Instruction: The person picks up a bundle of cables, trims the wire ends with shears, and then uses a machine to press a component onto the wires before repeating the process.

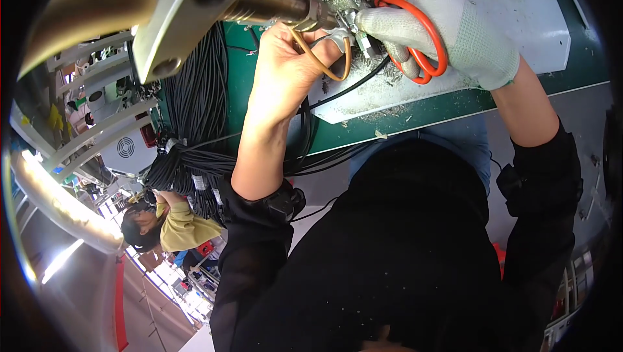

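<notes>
My bare left hand (285,66) is closed, its fingertips drawn together beside a small silver metal connector (363,44). What they pinch is partly hidden behind a metal rod. A thin brown loop (337,78) hangs at its fingers, and a greyish covering shows on one fingertip. In a white knitted glove, my right hand (422,27) is closed around red-handled scissors (436,40), the loops about its fingers. Its thumb tip reaches the silver connector. A black cable (354,92) runs from beneath the right fingers down to the left.
A metal arm with a threaded rod (266,5) juts in from the upper left, close above my left hand. Metal shavings (389,96) litter the white board (538,34) on the green table (350,133). Bundled black cables (198,92) hang at left; a person in yellow (185,225) works beyond.
</notes>
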### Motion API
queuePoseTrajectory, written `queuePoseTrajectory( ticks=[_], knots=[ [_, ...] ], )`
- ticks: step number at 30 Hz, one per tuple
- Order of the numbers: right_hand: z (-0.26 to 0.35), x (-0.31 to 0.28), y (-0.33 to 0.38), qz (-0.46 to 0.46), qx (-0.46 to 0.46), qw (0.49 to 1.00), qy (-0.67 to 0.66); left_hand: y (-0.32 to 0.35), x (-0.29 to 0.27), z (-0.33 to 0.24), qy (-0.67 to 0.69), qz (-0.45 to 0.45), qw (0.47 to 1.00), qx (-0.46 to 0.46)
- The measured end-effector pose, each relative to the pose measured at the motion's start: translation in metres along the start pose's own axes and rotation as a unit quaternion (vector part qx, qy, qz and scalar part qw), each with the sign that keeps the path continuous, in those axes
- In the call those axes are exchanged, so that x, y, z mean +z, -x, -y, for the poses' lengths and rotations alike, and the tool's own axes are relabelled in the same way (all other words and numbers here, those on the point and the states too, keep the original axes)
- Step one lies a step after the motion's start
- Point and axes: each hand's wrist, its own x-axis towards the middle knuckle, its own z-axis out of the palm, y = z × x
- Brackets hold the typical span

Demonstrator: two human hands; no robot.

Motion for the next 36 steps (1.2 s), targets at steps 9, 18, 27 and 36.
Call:
queuePoseTrajectory(
  ticks=[9, 18, 27, 36],
  knots=[
    [-0.002, 0.004, 0.006, -0.005, -0.030, 1.000, 0.001, 0.001, 0.001, -0.010, -0.028, 0.016, 0.999, 0.026],
    [0.001, -0.003, -0.001, 0.014, -0.010, 1.000, -0.015, -0.001, 0.004, -0.009, -0.037, -0.015, 0.998, 0.044],
    [-0.021, 0.004, -0.014, -0.081, -0.153, 0.975, 0.139, -0.002, 0.006, -0.006, -0.046, -0.043, 0.997, 0.042],
    [-0.005, -0.007, -0.011, 0.026, -0.013, 0.999, -0.036, -0.007, 0.004, -0.002, -0.063, -0.035, 0.994, 0.087]
  ],
)
